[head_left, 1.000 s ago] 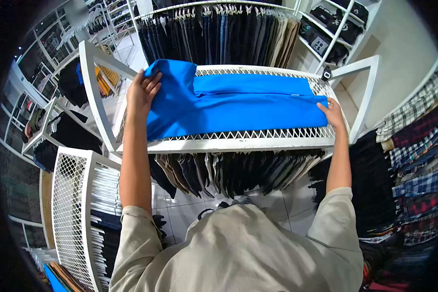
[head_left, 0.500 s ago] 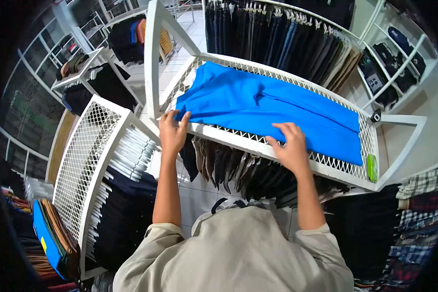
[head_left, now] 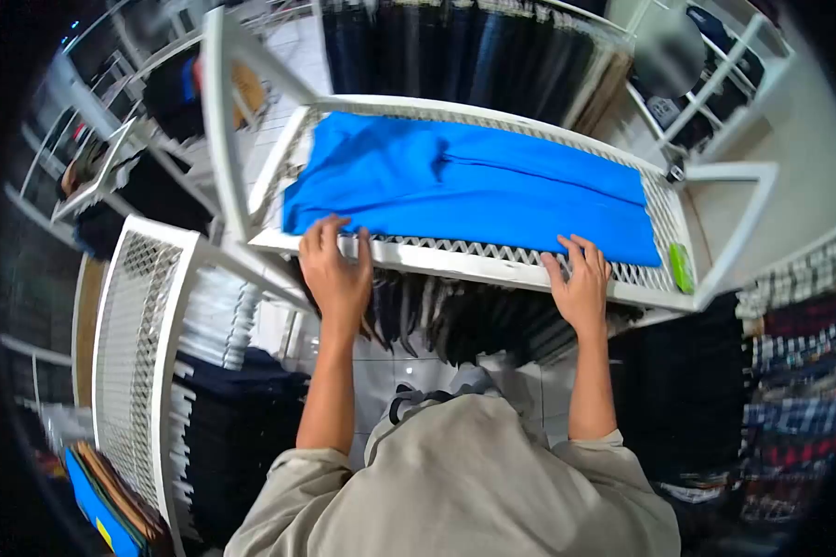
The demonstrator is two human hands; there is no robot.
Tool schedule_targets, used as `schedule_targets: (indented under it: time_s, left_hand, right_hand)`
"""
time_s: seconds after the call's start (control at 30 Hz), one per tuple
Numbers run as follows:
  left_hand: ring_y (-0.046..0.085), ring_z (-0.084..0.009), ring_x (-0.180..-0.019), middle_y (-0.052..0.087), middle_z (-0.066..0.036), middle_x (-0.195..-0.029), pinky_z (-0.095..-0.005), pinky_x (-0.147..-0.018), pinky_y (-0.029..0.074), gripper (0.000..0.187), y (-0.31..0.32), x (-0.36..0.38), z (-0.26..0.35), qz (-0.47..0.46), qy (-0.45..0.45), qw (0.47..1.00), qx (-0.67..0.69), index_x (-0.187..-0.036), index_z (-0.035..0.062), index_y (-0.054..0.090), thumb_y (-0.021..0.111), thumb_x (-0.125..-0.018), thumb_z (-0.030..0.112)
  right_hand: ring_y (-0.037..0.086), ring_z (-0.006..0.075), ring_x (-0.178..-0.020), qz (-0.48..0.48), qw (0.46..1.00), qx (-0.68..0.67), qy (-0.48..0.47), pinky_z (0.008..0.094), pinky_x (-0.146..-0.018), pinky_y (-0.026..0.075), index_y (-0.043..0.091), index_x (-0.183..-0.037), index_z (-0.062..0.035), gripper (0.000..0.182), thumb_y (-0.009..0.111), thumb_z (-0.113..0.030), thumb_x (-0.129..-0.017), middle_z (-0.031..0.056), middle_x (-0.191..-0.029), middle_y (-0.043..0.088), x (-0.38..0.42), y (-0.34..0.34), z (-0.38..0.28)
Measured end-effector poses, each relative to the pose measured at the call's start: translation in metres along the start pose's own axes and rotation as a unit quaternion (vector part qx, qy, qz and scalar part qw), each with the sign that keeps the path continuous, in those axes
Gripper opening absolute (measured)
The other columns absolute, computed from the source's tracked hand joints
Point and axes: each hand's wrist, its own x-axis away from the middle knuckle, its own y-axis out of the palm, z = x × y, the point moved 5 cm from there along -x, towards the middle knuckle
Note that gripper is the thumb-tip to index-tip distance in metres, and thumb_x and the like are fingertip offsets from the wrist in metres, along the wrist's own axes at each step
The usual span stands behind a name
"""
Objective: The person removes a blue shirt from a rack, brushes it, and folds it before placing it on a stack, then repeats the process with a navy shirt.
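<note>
A pair of bright blue trousers (head_left: pixel 492 190) lies spread along the white mesh shelf (head_left: pixel 502 269), legs pointing right and the upper end creased at the left. My left hand (head_left: pixel 336 278) is at the shelf's front rim, fingers apart, its fingertips at the lower left edge of the cloth. Farther right, my right hand (head_left: pixel 582 283) rests by the front rim with fingers spread, fingertips at the trousers' lower edge. Neither hand grips the cloth. A small bright green item (head_left: pixel 681 267) sits at the shelf's right end.
Dark garments (head_left: pixel 474 320) hang below the shelf. At left stands another white mesh rack (head_left: pixel 135 325), with folded clothes (head_left: pixel 111 497) near its foot. Jeans (head_left: pixel 455 56) hang in a row behind. Plaid shirts (head_left: pixel 799 408) are at the right.
The camera view has shifted, so the shelf appears farther left. My right hand has moved right along the front edge, closer to the trouser-leg ends. My left hand stays near the left corner.
</note>
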Motion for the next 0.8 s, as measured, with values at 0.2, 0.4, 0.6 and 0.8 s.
schedule_targets:
  time_s: [0.2, 0.4, 0.6, 0.8]
  left_hand:
    - [0.063, -0.0371, -0.093, 0.067, -0.016, -0.094, -0.0451, -0.083, 0.048, 0.025, 0.056, 0.054, 0.156, -0.184, 0.125, 0.949, 0.221, -0.099, 0.0021, 0.067, 0.080, -0.079, 0.009]
    - [0.060, -0.0340, -0.089, 0.064, -0.014, -0.092, -0.0444, -0.076, 0.047, 0.025, 0.141, 0.085, 0.285, -0.273, 0.228, 0.890, 0.285, -0.100, 0.0027, 0.068, 0.079, -0.080, 0.013]
    - [0.059, -0.0310, -0.086, 0.061, -0.012, -0.092, -0.0427, -0.073, 0.048, 0.031, 0.215, 0.102, 0.368, -0.281, 0.255, 0.888, 0.258, -0.102, 0.0057, 0.069, 0.080, -0.078, 0.021]
    - [0.061, -0.0293, -0.084, 0.060, -0.009, -0.087, -0.0415, -0.070, 0.050, 0.024, 0.251, 0.113, 0.387, -0.275, 0.245, 0.908, 0.201, -0.097, 0.0077, 0.070, 0.079, -0.078, 0.020]
  right_hand:
    - [0.056, 0.0380, -0.117, 0.015, 0.991, 0.086, 0.106, 0.0517, -0.100, 0.039, 0.070, -0.116, -0.0065, 0.043, 0.061, -0.044, -0.097, 0.0170, -0.121, 0.063, 0.010, -0.048, 0.114]
    - [0.066, 0.0403, -0.097, 0.001, 0.999, -0.012, 0.051, 0.0482, -0.084, 0.051, 0.070, -0.108, -0.0031, 0.024, 0.063, -0.022, -0.095, 0.0191, -0.104, 0.071, -0.063, -0.073, 0.173]
    - [0.066, 0.0394, -0.102, -0.044, 0.998, -0.021, -0.030, 0.0480, -0.091, 0.052, 0.070, -0.111, -0.0047, 0.024, 0.065, -0.020, -0.093, 0.0190, -0.108, 0.070, -0.179, -0.010, 0.257]
    - [0.064, 0.0386, -0.109, -0.167, 0.985, 0.046, -0.003, 0.0493, -0.092, 0.052, 0.072, -0.104, -0.0087, 0.025, 0.075, -0.027, -0.086, 0.0188, -0.115, 0.066, -0.218, 0.014, 0.282]
